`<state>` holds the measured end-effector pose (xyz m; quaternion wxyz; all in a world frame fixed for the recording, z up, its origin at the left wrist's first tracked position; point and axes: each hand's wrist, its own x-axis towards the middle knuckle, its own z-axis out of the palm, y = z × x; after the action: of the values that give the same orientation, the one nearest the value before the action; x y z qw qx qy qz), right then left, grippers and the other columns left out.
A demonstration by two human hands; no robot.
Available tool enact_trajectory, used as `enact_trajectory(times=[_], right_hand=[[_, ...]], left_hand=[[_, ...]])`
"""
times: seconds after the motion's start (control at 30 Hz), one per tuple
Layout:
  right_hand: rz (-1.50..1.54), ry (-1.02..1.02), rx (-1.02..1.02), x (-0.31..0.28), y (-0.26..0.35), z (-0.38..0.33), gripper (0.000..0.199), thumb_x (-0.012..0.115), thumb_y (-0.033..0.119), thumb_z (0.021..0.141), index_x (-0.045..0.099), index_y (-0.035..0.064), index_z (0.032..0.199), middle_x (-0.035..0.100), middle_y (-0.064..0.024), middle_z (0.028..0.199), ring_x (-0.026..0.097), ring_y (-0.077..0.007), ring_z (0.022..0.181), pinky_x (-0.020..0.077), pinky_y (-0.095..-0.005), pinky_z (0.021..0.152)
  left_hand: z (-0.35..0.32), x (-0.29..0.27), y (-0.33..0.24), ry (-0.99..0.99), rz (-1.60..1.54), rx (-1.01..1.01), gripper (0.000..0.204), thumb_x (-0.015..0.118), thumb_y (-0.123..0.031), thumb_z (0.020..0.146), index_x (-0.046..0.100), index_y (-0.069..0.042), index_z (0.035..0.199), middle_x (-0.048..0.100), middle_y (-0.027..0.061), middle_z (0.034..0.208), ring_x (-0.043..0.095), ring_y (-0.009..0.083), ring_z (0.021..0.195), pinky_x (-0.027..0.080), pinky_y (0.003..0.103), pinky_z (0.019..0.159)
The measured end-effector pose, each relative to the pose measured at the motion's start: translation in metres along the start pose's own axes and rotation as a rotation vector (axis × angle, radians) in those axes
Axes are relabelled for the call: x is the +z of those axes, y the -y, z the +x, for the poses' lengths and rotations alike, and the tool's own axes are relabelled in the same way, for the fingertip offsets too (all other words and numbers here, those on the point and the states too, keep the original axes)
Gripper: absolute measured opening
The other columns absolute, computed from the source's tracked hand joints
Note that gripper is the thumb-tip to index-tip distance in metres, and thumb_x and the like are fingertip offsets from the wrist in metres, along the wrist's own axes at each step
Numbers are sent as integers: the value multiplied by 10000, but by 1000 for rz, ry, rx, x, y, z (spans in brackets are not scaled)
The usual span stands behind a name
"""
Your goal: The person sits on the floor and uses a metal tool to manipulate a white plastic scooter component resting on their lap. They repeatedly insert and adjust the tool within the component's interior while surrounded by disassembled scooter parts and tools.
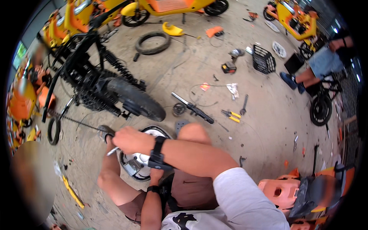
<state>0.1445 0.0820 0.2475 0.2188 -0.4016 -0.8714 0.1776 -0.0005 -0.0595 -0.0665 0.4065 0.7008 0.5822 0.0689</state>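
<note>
The person's right hand (132, 140) is closed around what looks like a silver tool (112, 151), whose bright end pokes out toward eight o'clock, while a dark chain-like strand (86, 124) runs from the knuckles toward ten o'clock; whether the fist also grips that strand cannot be told. The left hand (156, 174) reaches in at the five o'clock edge of the wheel (140, 158), its fingers partly hidden, so its hold cannot be told either. The wheel lies between the person's feet, white with a black edge, and a squarish metal block (133, 167) shows at its seven o'clock. With the right forearm crossing above the left hand, short and controlled strokes seem wise, since a slip could carry the fist across the wheel. A firm left hand low on the edge would probably steady it, and the strand is best let hang slack, clear of the left foot (105, 132). Farther out, the pliers (231, 115) and wrench (244, 104) lie toward two o'clock, handy if needed, and the black motorcycle frame (78, 73) stands toward eleven, far enough off to leave the elbows room
</note>
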Motion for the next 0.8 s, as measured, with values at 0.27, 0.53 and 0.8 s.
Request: enact_trajectory(times=[0.27, 0.53, 0.8], right_hand=[[-213, -354, 104, 26, 4, 8, 67, 674, 158, 695, 707, 130, 645, 675, -41, 681, 669, -204, 693, 479, -340, 602], [-178, -387, 73, 22, 22, 26, 72, 687, 200, 681, 717, 135, 676, 687, -47, 704, 676, -207, 740, 457, -349, 629], [6, -330, 66, 10, 12, 3, 94, 663, 156, 686, 688, 89, 625, 684, -100, 687, 682, -249, 688, 498, -344, 589]], left_hand=[[16, -49, 12, -82, -468, 37, 522, 590, -310, 922, 502, -16, 1344, 557, 167, 1330, 525, 278, 1242, 428, 425, 1041], [-15, -236, -110, -176, -1365, 86, 460, 300, -344, 1049, 444, -64, 1385, 528, 98, 1343, 529, 215, 1199, 412, 391, 1038], [-27, -269, -156, 114, -1346, 58, 409, 437, -354, 1002, 543, -64, 1271, 610, 80, 1266, 598, 215, 1124, 491, 388, 913]])
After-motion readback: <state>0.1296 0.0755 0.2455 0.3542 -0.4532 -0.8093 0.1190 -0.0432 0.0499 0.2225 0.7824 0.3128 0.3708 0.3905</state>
